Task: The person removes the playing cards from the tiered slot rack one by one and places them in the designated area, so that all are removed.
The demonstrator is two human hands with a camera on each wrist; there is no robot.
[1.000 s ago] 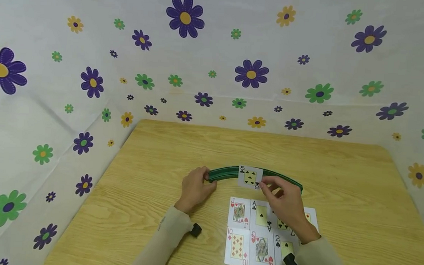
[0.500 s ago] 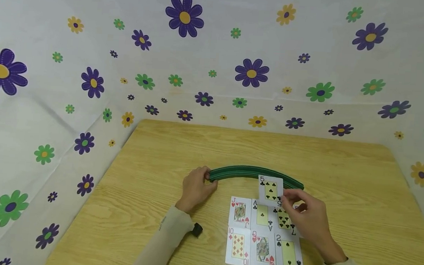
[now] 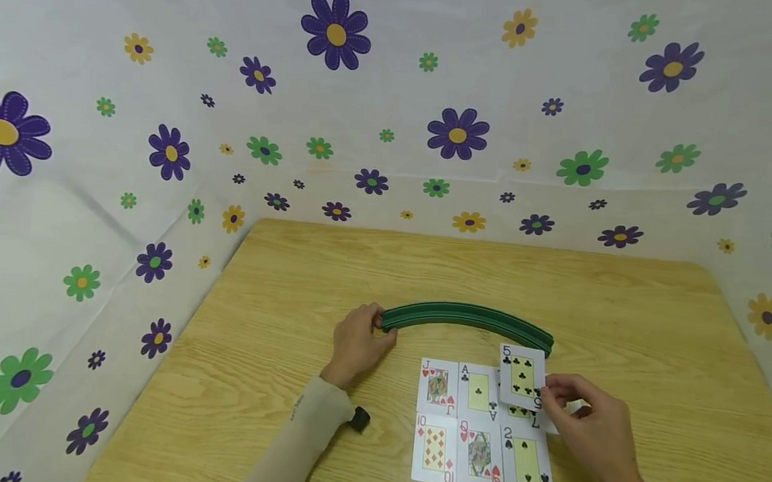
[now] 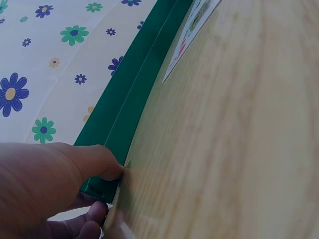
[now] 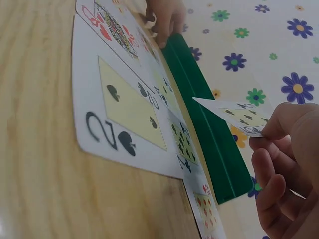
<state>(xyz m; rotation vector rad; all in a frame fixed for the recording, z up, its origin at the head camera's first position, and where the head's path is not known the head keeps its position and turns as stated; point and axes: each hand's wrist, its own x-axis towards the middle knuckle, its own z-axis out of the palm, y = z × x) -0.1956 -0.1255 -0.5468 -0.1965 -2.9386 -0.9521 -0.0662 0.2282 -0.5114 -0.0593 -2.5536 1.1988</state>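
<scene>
My left hand [image 3: 356, 343] grips the left end of a curved green card holder [image 3: 450, 313], thumb in front and fingers behind in the left wrist view. No cards stand in the holder's slot. My right hand [image 3: 596, 419] pinches the five of clubs [image 3: 521, 377] by its lower right corner, raised above the table. That card covers much of the seven of clubs [image 3: 522, 413] in the head view. In the right wrist view the five of clubs [image 5: 244, 117] tilts in front of the holder, apart from it, and a diamond card [image 5: 205, 211] lies beyond the seven.
Face up on the wooden table [image 3: 279, 279] lie the jack of hearts [image 3: 437, 386] and ace of clubs [image 3: 479, 389]. Nearer are the ten of diamonds [image 3: 435, 449], queen of hearts [image 3: 479, 455] and two of spades [image 3: 527, 463]. A flowered cloth [image 3: 395, 67] surrounds the table.
My right hand has carried the five of clubs from in front of the holder's middle to the right and nearer, over the seven of clubs. My left hand keeps its grip in place.
</scene>
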